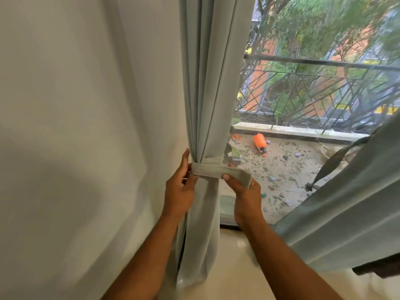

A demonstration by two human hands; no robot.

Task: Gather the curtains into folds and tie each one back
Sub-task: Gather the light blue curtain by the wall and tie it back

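A pale green curtain hangs gathered beside the wall. A matching band wraps its middle. The left hand pinches the band's wall end; the right hand grips the loose end. Best pulled snug, folds kept even.

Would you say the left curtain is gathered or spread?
Gathered: the left curtain hangs in folds, cinched by the tie-back band.

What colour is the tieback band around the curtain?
Pale grey-green, matching the curtain; tieback band, head view.

Pale wall left; window onto littered balcony.
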